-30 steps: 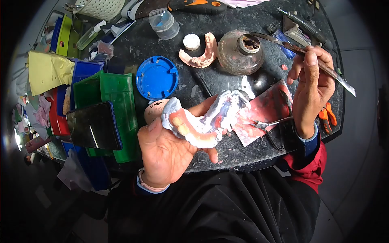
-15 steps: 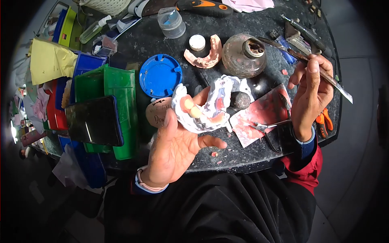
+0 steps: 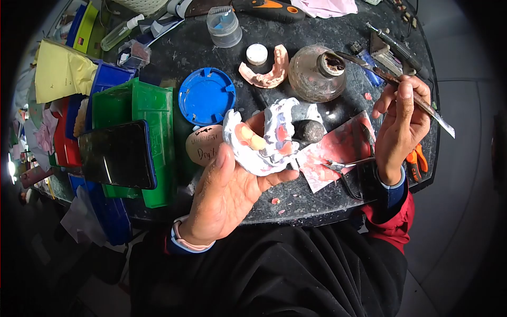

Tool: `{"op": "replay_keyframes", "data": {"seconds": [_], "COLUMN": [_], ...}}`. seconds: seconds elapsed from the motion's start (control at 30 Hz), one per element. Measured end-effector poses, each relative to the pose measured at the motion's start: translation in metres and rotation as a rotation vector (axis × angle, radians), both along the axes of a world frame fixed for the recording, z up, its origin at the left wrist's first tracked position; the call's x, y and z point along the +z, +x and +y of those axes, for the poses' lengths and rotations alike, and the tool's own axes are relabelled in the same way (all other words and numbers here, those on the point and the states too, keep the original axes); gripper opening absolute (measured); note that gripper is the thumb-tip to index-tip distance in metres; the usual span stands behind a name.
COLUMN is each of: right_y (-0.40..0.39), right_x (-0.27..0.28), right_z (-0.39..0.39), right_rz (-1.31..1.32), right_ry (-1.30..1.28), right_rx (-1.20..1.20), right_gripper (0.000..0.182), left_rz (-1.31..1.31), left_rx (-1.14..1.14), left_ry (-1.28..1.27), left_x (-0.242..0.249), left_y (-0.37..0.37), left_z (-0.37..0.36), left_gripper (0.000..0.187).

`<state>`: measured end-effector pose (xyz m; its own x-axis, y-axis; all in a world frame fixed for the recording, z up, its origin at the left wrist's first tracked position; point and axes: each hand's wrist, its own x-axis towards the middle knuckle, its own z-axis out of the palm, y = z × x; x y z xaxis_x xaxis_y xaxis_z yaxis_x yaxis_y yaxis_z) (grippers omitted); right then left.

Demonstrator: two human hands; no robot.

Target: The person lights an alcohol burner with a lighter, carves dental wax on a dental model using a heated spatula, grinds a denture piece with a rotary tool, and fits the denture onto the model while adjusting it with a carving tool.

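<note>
My left hand [image 3: 224,193] is closed around a white putty dental mould [image 3: 261,166], with the thumb at its near left side and fingers underneath. Orange-yellow and pink patches line the mould's trough. In my right hand [image 3: 404,116] is a long, stained wax knife [image 3: 388,77], gripped between thumb and fingers. The knife's far tip is at the mouth of a round glass spirit lamp [image 3: 316,82]; I cannot make out a flame. Its pale flat blade end points down to the right. Just right of the mould sits a dark grey ball [image 3: 311,131].
A pink-smeared sheet [image 3: 338,153] carries metal tools. Behind the mould lie a pink dental cast [image 3: 273,71], a white cap [image 3: 256,54] and a blue lid [image 3: 207,97]. Leftward, a phone [image 3: 117,155] leans on green bins [image 3: 158,113]. Orange-handled pliers [image 3: 417,161] lie right.
My left hand has tilted the mould, so its right arm stands more upright, and the forefinger has come closer beneath it. The wax knife's tip stays by the lamp's mouth. The view has shifted slightly.
</note>
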<state>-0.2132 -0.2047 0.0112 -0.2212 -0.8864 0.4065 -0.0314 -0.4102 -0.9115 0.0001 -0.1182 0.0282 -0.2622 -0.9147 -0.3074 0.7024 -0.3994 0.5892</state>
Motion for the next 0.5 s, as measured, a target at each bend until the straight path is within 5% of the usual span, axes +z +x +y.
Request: {"op": "replay_keyframes", "data": {"seconds": [0.17, 0.5], "right_y": [0.001, 0.000], "right_x": [0.000, 0.000], "right_z": [0.000, 0.001], "right_rz": [-0.002, 0.006], "right_ry": [0.009, 0.009], "right_rx": [-0.004, 0.013], "right_gripper": [0.011, 0.011], "left_rz": [0.147, 0.123], "left_rx": [-0.033, -0.036], "left_ry": [-0.022, -0.147], "left_x": [-0.007, -0.012], "left_y": [0.005, 0.006], "left_z": [0.002, 0.004], "left_gripper": [0.056, 0.056]}}
